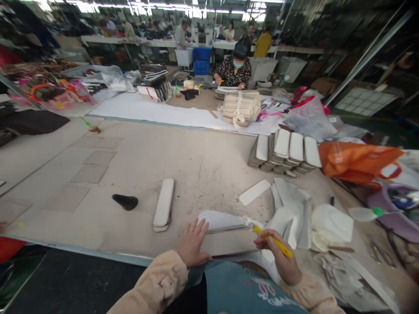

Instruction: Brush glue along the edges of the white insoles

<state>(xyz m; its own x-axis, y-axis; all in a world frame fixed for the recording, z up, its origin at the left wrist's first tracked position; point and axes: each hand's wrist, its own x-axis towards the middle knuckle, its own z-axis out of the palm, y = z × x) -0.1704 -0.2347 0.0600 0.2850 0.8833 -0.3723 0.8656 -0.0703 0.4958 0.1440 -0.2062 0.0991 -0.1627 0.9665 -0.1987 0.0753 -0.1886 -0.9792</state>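
Note:
My right hand [285, 264] is closed around the yellow handle of a brush [276, 243], whose pale bristles meet the right end of a white oblong piece [220, 219]. Greyish strips lie along the near edge of that piece. My left hand [193, 244] rests with fingers spread at the piece's left end. To the left is a small stack of white, rounded oblong pieces [164, 203]. A single white strip [254, 192] lies beyond the brush, and crumpled white sheets [290, 213] lie to its right.
Stacked white-topped pieces [296, 146] stand at the right back, near an orange bag [360, 161]. A white container [333, 226], scissors [382, 255] and a purple basin [394, 218] are at the right. A black object [125, 201] lies left. Across the table sits a co-worker [232, 72].

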